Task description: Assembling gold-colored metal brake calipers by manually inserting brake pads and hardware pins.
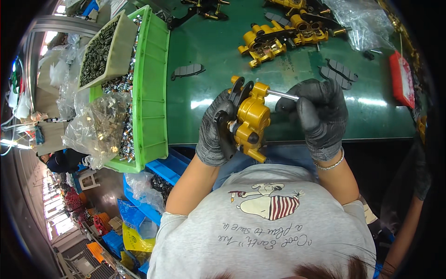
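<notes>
My left hand point(214, 125), in a dark grey glove, is closed around a gold brake caliper point(253, 113) with black bracket plates, holding it up over the near edge of the green table. Between the thumb and fingers of my gloved right hand point(321, 117) is the end of a slim silver metal pin point(281, 95). The pin's other end meets the upper right of the caliper; how deep it sits inside cannot be seen. Beyond my left hand lies a dark grey brake pad point(188, 70). More brake pads point(337, 73) rest past my right hand.
A green crate point(153, 93) of small metal fittings stands at the left, with a cream tray point(117, 51) of dark rings and a plastic bag on it. Several gold calipers point(265, 42) lie at the back. Clear plastic point(362, 23) and a red box point(402, 80) are at the right.
</notes>
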### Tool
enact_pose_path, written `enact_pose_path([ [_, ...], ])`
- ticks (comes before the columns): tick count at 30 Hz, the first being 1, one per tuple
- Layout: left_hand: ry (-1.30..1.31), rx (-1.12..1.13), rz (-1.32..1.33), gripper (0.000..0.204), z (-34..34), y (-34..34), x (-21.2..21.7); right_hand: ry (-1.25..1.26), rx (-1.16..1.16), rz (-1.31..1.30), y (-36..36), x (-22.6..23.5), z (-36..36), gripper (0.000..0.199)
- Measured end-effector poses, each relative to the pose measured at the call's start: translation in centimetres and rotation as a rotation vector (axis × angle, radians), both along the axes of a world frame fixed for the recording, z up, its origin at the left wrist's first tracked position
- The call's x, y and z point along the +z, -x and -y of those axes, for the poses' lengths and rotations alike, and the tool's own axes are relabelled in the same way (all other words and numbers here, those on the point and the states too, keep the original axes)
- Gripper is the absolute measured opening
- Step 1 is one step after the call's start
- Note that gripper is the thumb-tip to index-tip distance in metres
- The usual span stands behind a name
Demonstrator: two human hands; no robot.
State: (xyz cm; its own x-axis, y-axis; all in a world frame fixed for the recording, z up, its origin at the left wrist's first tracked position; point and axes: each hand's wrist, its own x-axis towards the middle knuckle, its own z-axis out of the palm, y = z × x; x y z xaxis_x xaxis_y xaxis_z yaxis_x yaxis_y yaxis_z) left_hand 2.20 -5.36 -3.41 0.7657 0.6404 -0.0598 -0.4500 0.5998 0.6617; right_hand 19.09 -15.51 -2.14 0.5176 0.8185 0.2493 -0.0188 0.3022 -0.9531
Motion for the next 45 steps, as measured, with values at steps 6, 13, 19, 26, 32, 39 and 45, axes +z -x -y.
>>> enact_pose_path([
  [6,0.025,-0.087,-0.003,0.056,0.1,0.3,-0.1,-0.099,0.007,0.139,0.6,-1.3,-0.8,0.017],
  [13,-0.112,-0.091,-0.408,0.089,-0.2,0.4,0.5,-0.053,0.036,0.347,-0.4,-1.4,-0.3,0.017],
  [19,-0.049,-0.198,-0.190,0.072,0.1,0.4,0.4,-0.101,-0.022,0.292,0.2,-1.4,0.2,0.017],
  [26,0.310,-0.295,-0.090,0.068,-0.7,0.5,1.4,-0.142,-0.042,0.410,0.5,0.1,0.5,0.022],
  [32,-0.506,-0.627,-0.312,0.072,-3.9,0.9,0.7,-0.075,0.003,0.498,0.9,0.5,1.2,0.024],
  [39,0.027,-0.326,-0.252,0.061,-1.6,0.6,1.0,-0.071,0.142,0.496,0.4,0.7,1.4,0.025],
  [45,0.042,-0.319,-0.147,0.032,-1.2,0.7,1.3,-0.084,0.076,0.372,0.9,0.8,1.2,0.014],
])
